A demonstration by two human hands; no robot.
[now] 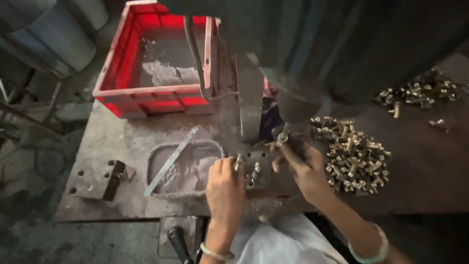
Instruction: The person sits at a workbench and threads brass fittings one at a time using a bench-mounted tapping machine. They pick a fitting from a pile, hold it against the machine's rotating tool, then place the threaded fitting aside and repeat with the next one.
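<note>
At the far left of the worn metal bench (122,137), a drilled steel block (97,179) is lying flat, and beside it a shallow grey tray (185,168) is sitting with a flat metal strip (171,161) slanting across it. Behind the tray, a red plastic crate (156,61) is standing with grey residue in its bottom. Moving rightward, the left hand (224,188) is curling over the edge of a small metal fixture (257,170), its fingers drawn close together and pinching a small brass fitting (239,162) upright at the fixture's left side. Another brass piece is standing in the fixture just beside it. Above, the spindle of a drilling machine (295,102) is hanging over the fixture, with a brass piece at its tip (281,140). The right hand (305,171) is reaching up from the right, fingers partly closed, with the forefinger and thumb touching the piece under the spindle tip; how firmly it is gripping cannot be told. Just right of that hand, a heap of brass fittings (354,156) is lying on the bench, and a second, looser pile (420,93) is lying well apart at the far right.
</note>
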